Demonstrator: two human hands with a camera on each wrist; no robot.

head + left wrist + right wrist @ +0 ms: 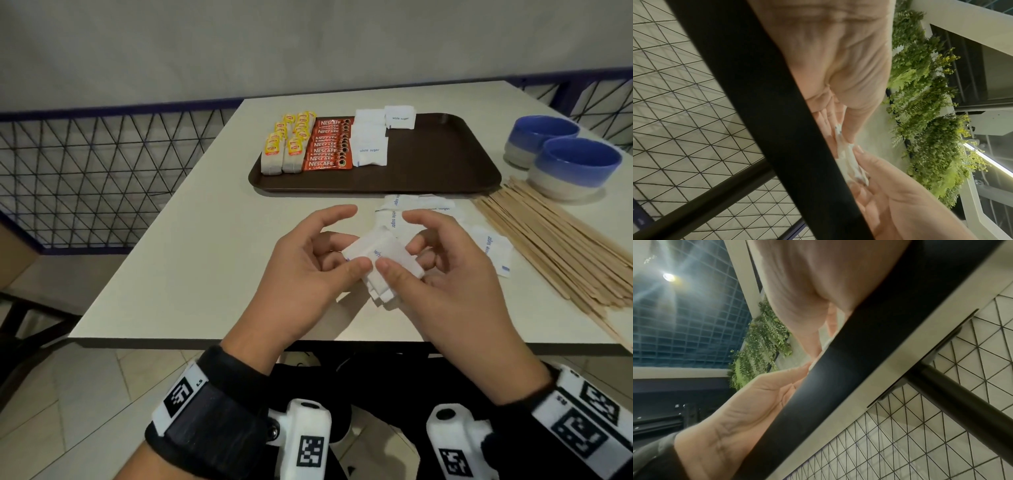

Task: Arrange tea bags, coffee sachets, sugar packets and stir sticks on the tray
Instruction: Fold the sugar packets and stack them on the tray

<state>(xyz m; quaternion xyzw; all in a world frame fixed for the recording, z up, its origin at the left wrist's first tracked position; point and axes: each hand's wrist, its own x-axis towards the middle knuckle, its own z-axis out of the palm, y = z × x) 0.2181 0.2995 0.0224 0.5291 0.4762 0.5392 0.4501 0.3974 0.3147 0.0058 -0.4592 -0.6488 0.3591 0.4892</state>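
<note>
Both hands hold one small stack of white sugar packets (pixel 380 263) just above the table's near half. My left hand (pixel 308 260) pinches its left side with thumb on top; my right hand (pixel 442 270) pinches the right side. The stack shows edge-on between the thumbs as sugar packets (pixel 849 155) in the left wrist view. On the brown tray (pixel 445 171) lie two rows of yellow-tagged tea bags (pixel 287 144), a row of red coffee sachets (pixel 330 145) and white sugar packets (pixel 371 142). Loose sugar packets (pixel 489 243) lie right of my hands. Wooden stir sticks (pixel 555 240) lie fanned at the right.
Two blue-and-cream bowls (pixel 575 164) stand right of the tray, behind the sticks. The tray's right half is bare. A black mesh railing (pixel 102 178) runs left of the table. The table edge (pixel 777 129) blocks much of both wrist views.
</note>
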